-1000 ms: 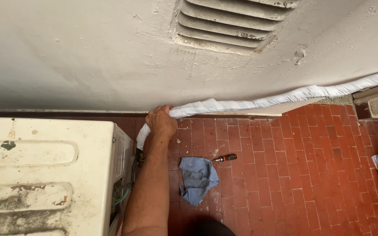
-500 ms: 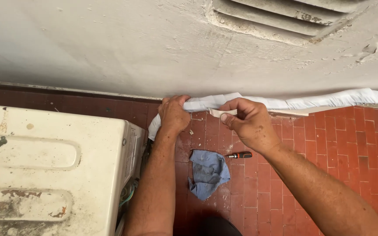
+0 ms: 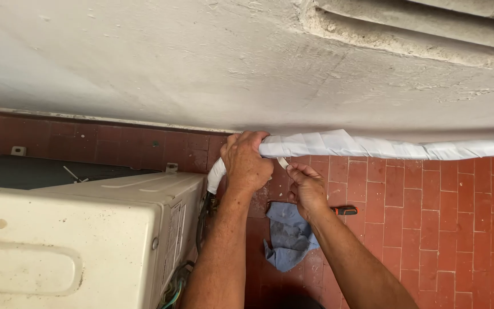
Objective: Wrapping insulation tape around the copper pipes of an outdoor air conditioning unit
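Head view: both hands on a white wrapped pipe along the wall's foot.
The left hand (image 3: 246,163) grips the pipe (image 3: 373,146); the right hand (image 3: 307,186) pinches the tape end (image 3: 282,162), which could slip loose if that pinch slackens.

— What's the left hand (image 3: 246,163) on?
— It grips the white-wrapped pipe (image 3: 384,146) running along the wall (image 3: 144,63).
— And the right hand (image 3: 307,186)?
— It pinches the loose tape end (image 3: 283,162) just beneath. A blue cloth (image 3: 287,237) and screwdriver (image 3: 344,210) lie on the red tile floor (image 3: 447,229), beside the white outdoor unit (image 3: 81,240).
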